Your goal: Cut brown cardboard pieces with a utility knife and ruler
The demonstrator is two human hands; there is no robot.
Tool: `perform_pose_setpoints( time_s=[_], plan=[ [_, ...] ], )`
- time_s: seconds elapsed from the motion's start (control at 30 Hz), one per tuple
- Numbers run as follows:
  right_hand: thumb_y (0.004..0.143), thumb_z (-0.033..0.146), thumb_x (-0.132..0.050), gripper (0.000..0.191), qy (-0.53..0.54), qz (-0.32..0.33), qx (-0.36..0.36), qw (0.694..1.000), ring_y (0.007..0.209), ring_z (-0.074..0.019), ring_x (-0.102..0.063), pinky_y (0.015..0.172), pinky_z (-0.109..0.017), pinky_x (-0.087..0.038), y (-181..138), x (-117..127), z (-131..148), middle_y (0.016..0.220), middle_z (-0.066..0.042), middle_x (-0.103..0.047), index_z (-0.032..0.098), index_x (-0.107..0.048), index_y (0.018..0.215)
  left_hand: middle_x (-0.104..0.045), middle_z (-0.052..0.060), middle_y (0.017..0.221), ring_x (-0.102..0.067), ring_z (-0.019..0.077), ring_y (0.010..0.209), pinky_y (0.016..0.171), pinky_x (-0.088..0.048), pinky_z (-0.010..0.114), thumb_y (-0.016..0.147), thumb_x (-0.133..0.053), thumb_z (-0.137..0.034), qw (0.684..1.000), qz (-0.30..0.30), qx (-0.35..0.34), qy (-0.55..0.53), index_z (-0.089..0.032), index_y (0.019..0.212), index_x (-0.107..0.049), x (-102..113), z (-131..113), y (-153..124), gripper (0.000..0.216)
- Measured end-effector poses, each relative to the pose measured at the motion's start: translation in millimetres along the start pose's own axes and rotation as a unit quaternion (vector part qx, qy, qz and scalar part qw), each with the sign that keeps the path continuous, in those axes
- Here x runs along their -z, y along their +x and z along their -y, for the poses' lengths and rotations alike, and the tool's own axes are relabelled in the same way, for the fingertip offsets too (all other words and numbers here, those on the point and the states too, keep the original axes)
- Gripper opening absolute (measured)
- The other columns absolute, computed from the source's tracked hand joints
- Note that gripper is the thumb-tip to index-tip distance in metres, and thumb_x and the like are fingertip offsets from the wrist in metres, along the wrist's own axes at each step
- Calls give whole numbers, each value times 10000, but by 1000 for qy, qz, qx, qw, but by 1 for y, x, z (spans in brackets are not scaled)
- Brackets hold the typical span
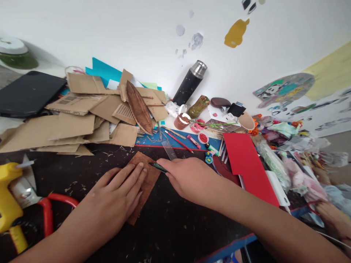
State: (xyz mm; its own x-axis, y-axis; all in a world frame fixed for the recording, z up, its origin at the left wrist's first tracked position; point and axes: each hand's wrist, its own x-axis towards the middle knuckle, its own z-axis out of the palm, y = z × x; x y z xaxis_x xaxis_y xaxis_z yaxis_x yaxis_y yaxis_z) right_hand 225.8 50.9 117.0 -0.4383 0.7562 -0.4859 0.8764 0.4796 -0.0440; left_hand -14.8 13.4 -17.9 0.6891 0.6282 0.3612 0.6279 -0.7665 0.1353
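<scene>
My left hand (120,190) lies flat, fingers stretched out, on a brown sheet (149,175) that rests on the dark tabletop (170,226). My right hand (189,179) is closed in a pinch on a thin dark green tool (157,167), whose tip touches the brown sheet's upper right edge. A clear ruler (168,149) lies just beyond the right hand. A brown boat-shaped piece (138,106) leans on the cardboard pile farther back.
Cardboard scraps (74,124) are piled at the back left beside a black laptop (27,93). A yellow glue gun (8,197) and red handles (49,210) sit at the left. A black flask (190,82), red card (246,164) and craft clutter fill the right.
</scene>
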Motion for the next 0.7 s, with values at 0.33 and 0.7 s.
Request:
perform_pose_setpoints(
  time_s=[0.33, 0.7],
  plan=[
    [1104, 179, -528, 335, 10, -6, 6, 1000, 910, -257, -784, 614, -347, -372, 1, 1, 1, 1120, -92, -828, 196, -610, 1429, -730, 125, 1534, -629, 339, 1412, 1098, -474, 537, 1002, -471, -228, 1000, 5, 7, 0, -179, 1476, -708, 3, 0, 1, 532],
    [1103, 193, -534, 423, 16, -3, -15, 1000, 902, -261, -780, 625, -337, -363, 2, 9, 0, 1177, -105, -827, 226, -567, 1523, -758, 130, 1484, -636, 338, 1384, 1085, -459, 532, 1030, -434, -227, 1000, -11, 0, 6, -171, 1465, -708, 4, -1, 3, 517]
  ],
)
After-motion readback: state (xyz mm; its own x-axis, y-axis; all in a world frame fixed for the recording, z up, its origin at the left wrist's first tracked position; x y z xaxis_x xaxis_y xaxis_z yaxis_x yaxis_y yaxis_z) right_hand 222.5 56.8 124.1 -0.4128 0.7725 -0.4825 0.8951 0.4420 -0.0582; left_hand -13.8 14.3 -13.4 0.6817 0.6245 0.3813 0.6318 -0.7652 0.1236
